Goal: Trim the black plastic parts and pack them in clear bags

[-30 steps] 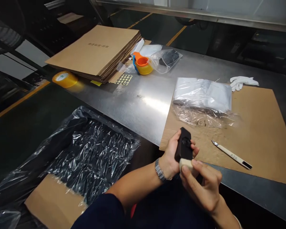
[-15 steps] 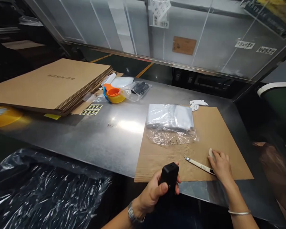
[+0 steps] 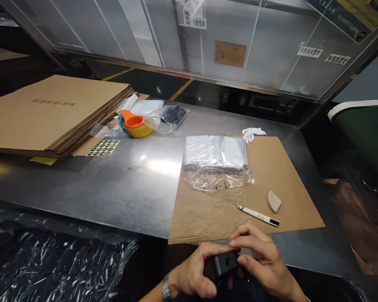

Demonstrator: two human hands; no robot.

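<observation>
A small black box-shaped part (image 3: 227,264) with a round hole in its near end is in my left hand (image 3: 195,270), whose fingers and thumb wrap round it. My right hand (image 3: 261,258) has its thumb and fingers curled against the part's right side and top. Part of the black part is hidden by my fingers. Beyond the hands, a craft knife (image 3: 257,215) marked A26 lies on the cardboard sheet (image 3: 290,180), its blade to the left. A beige wedge-shaped pad (image 3: 274,201) rests just beyond the knife's handle.
Clear plastic bags (image 3: 216,155) lie on the cardboard, with a white glove (image 3: 253,134) behind. On the metal table (image 3: 138,184) are tape rolls (image 3: 138,126), a sticker sheet (image 3: 103,147) and stacked cardboard (image 3: 59,109). Black plastic sheeting (image 3: 56,256) is at front left.
My right hand has left the beige pad on the cardboard and come to the black part. My left hand has tilted the part and lowered it. The view has shifted slightly right.
</observation>
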